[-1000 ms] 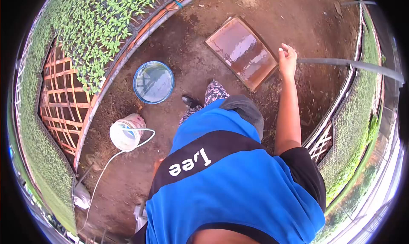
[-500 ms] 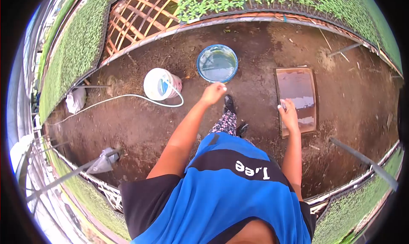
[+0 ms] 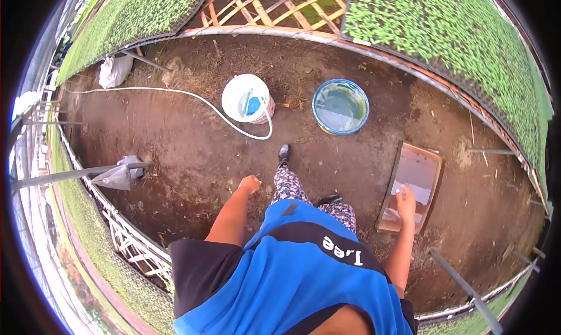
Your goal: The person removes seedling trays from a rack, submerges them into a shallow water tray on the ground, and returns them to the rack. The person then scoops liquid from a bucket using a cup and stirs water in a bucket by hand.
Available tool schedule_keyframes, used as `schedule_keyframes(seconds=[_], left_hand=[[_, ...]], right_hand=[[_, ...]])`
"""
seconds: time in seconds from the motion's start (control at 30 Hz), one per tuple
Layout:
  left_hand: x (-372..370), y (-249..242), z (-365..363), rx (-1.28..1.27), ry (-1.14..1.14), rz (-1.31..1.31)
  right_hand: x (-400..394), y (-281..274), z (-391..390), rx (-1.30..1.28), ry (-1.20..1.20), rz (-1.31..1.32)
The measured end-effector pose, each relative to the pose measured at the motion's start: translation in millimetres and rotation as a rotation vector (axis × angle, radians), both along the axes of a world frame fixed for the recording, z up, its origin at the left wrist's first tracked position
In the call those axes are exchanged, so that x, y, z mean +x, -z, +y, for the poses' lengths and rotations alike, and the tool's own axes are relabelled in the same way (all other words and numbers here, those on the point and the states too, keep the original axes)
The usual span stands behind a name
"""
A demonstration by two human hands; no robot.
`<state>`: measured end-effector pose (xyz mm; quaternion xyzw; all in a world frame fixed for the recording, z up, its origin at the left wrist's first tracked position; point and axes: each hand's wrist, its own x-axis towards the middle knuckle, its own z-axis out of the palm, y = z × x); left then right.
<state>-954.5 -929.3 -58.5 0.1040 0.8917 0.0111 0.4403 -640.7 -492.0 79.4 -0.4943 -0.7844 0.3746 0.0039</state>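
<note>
My left hand [image 3: 250, 185] hangs in front of me with its fingers curled in; no object shows in it. It is above the bare soil, left of my patterned trousers and below the white bucket [image 3: 248, 99]. My right hand [image 3: 405, 200] is held out with loosely bent fingers somewhat apart, and nothing shows in it. In the view it overlaps the shallow brown tray [image 3: 435, 187] of water on the ground; I cannot see any contact. Ahead stands a blue-rimmed tub [image 3: 340, 107] of water.
A pale hose [image 3: 193, 94] runs from the white bucket leftward over the soil. Seedling beds [image 3: 432, 28] line the far side, beside a wooden lattice [image 3: 274, 6]. Metal posts [image 3: 467, 288] slant in at both sides. A white sack [image 3: 115, 72] lies at far left.
The view has turned and moved left, so bucket, tub and tray sit further right. My left hand has dropped lower and nearer my body. My feet have stepped.
</note>
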Motion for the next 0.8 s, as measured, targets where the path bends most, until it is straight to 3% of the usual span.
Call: schedule_keyframes(seconds=[0.13,0.3,0.4,0.5,0.57,0.67,0.8], left_hand=[[-56.4,23.0,-0.5,0.186,-0.155,-0.002],[-155.3,74.6,11.5,0.359,-0.207,-0.069],[-217.5,87.9,18.9,0.491,-0.388,-0.041],[-262.6,80.1,7.8,0.7,-0.717,-0.067],[-268.3,93.2,-22.5,0.807,-0.843,-0.029],[-235.0,130.9,-92.6,0.826,-1.112,-0.003],[-154.1,157.9,-184.4,0.504,-1.425,0.013]], right_hand=[[-116.4,55.0,-27.0,0.051,-0.198,0.015],[-330.5,136.1,-125.6,-0.192,-0.531,0.079],[-458.5,184.5,-197.2,-0.247,-0.871,-0.015],[-561.0,247.8,-258.8,-0.279,-1.129,-0.148],[-616.8,290.7,-290.1,-0.256,-1.242,-0.223],[-682.6,357.3,-318.4,0.027,-1.386,-0.443],[-711.8,456.2,-331.7,0.186,-1.376,-0.72]])
